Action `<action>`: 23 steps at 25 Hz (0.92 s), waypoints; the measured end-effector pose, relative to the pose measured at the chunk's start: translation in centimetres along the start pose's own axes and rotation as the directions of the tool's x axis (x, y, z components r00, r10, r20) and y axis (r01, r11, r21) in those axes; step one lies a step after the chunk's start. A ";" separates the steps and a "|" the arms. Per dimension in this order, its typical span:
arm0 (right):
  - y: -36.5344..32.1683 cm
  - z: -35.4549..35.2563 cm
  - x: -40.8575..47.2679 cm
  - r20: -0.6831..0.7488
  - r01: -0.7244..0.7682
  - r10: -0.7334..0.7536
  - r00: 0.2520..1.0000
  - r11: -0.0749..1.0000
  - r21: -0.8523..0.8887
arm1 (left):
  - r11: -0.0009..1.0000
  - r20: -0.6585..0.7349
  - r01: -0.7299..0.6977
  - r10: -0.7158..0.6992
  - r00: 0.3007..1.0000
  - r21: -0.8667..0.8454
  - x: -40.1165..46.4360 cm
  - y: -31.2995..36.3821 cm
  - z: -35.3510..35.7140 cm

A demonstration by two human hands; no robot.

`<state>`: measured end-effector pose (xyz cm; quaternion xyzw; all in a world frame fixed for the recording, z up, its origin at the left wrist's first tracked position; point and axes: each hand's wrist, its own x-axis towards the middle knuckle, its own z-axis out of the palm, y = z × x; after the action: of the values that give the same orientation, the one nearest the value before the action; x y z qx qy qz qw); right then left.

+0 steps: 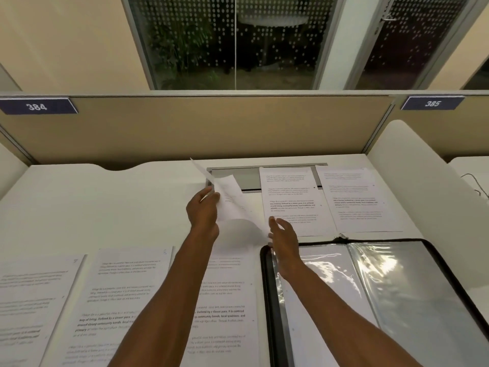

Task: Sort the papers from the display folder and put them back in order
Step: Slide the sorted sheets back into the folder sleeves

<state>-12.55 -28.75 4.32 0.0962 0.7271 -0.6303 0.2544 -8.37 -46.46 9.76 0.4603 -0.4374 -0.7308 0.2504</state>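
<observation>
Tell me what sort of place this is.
Probably a library or study hall with numbered carrels. The desk is fenced by a tan partition with seat plates 384 and 385, and a second, like bay adjoins on the right. A window lies beyond.

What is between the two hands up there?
In the head view, a curling sheet of paper spans the gap: the left hand pinches its upper part, and the open right hand reaches toward its lower edge, above the display folder.
</observation>
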 end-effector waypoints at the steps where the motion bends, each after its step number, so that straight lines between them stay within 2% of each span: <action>1: -0.6 -0.9 -0.9 0.001 -0.105 0.107 0.994 0.981 0.164 | 0.999 0.062 0.013 -0.010 0.998 -0.045 -1.3 0.3 0.5; 3: -1.3 -2.6 -3.4 0.122 -0.289 0.262 0.957 0.883 0.370 | 0.996 0.167 0.016 -0.002 0.986 -0.085 -4.3 0.9 1.4; 5: -1.2 -4.2 -6.0 0.252 -0.394 0.309 0.917 0.802 0.449 | 0.996 0.265 0.004 0.018 0.964 -0.084 -7.7 1.2 2.3; 9: -0.1 -8.2 -9.6 0.374 -0.425 0.220 0.901 0.624 0.656 | 0.999 0.440 0.017 0.004 0.898 -0.043 -14.6 -0.2 3.1; 11: 1.0 -11.0 -10.5 0.360 -0.411 0.203 0.911 0.535 0.738 | 1.000 0.493 0.000 -0.002 0.870 0.005 -17.2 -1.6 3.1; 12: 1.7 -12.6 -10.8 0.320 -0.382 0.209 0.924 0.525 0.760 | 1.000 0.514 -0.013 0.001 0.858 0.020 -18.2 -2.4 3.0; 14: 3.5 -15.9 -11.4 0.205 -0.300 0.225 0.953 0.586 0.753 | 0.995 0.548 -0.061 0.006 0.836 0.082 -19.9 -4.1 2.7; 18: 6.7 -23.1 -13.1 -0.070 -0.039 0.089 0.994 0.854 0.519 | 0.964 0.548 -0.023 -0.132 0.826 0.266 -22.1 -8.3 2.9; 21: 9.3 -29.2 -15.5 -0.274 0.109 -0.012 0.962 0.933 0.342 | 0.920 0.555 0.042 -0.271 0.787 0.390 -24.4 -12.1 4.2; 23: 11.2 -32.4 -17.1 -0.328 0.130 -0.030 0.944 0.948 0.289 | 0.891 0.555 0.037 -0.314 0.770 0.453 -26.0 -15.3 4.8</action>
<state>-0.92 7.70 5.46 0.2054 0.6551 -0.7216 0.0890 -0.34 -16.96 9.20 0.2797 -0.5939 -0.7501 -0.0808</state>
